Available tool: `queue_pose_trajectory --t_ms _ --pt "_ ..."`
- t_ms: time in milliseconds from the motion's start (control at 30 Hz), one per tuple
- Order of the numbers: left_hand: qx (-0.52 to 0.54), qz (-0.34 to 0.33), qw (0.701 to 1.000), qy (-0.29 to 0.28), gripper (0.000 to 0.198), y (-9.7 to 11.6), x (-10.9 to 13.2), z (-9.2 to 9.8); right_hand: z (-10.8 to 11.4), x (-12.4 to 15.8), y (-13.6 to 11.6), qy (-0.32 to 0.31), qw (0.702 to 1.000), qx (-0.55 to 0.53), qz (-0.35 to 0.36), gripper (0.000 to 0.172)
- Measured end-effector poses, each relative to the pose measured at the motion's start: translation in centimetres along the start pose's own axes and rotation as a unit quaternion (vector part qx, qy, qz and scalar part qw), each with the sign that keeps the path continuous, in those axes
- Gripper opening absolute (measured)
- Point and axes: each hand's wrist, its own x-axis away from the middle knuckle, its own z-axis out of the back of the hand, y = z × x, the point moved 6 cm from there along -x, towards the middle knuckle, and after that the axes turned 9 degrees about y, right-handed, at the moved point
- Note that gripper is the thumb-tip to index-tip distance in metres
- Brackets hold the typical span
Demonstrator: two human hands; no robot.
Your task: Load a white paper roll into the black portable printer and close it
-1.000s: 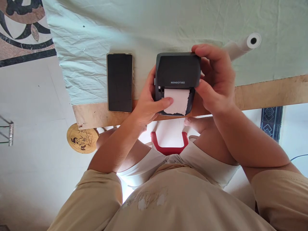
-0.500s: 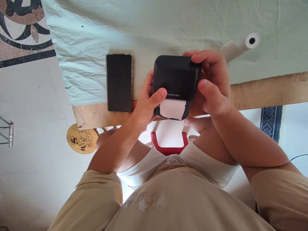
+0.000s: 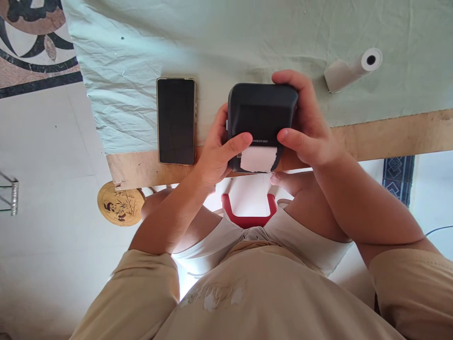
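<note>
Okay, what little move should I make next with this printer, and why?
Perhaps tear off the paper with your right hand: its protruding edge looks ragged, the printer seems shut, and your left hand grips the other side.

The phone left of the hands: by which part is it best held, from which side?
Probably take the phone by the lower half of its two long edges, from above. It lies flat, dark side up, so the edges should offer a pinch; small bumps, perhaps buttons, sit higher on the right edge.
</note>
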Motion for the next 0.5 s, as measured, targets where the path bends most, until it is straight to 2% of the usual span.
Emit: queue_pose_trajectory --t_ms 133,333,433,500 --pt "0.009 0.016 1.000 0.008 0.040 0.03 0.08 0.12 0.17 -0.17 0.07 -0.012 0.999 -0.042 0.009 0.066" --pt "0.032 0.034 0.999 0.004 0.052 0.30 0.19 -0.06 0.60 -0.39 0.38 -0.011 0.999 -0.016 0.027 0.070" --pt "0.013 0.038 0.999 -0.004 0.050 0.15 0.11 -0.06 0.72 -0.32 0.31 -0.007 1.000 -0.009 0.025 0.072" --pt "0.028 0.024 0.999 -0.024 0.042 0.20 -0.03 -0.23 0.74 -0.23 0.26 -0.006 1.000 -0.019 0.022 0.072"
